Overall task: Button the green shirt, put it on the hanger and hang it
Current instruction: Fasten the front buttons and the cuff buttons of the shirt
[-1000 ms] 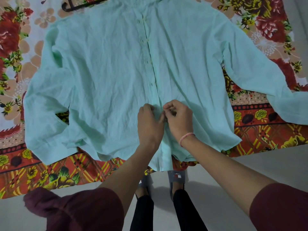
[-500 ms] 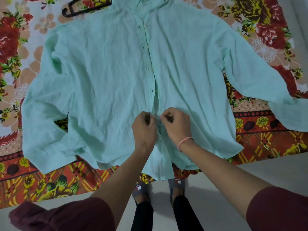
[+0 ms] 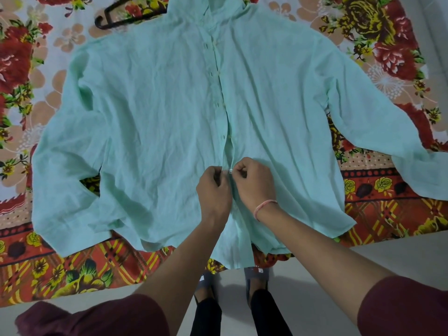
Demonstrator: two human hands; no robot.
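Left hand (image 3: 213, 187) is seen at the lower part of the green shirt (image 3: 150, 122), on its front opening. The fingers are curled, and the left edge of the opening is pinched btw. thumb and fingers. Right hand (image 3: 252, 180) is placed just beside it, knuckles nearly touching, and the right edge is pinched in the same way. A small pale button (image 3: 230, 171) is seen btw. the two hands, at the fingertips; whether it is through its hole cannot be told. Above the hands the two front edges meet along a line of small buttons up to the collar.

The shirt is spread flat, front up, on a flowered bedsheet (image 3: 48, 270), w/ sleeves stretched out to both sides and the hem hanging a little over the sheet's near edge. A black hanger (image 3: 126, 16) is laid on the sheet just beside the shirt's collar, on the left hand's side, partly covered by the cloth. A pink band (image 3: 264, 207) is worn on the right wrist. Below the shirt's hem, grey slippers (image 3: 206, 282) are seen on a pale floor (image 3: 363, 258).
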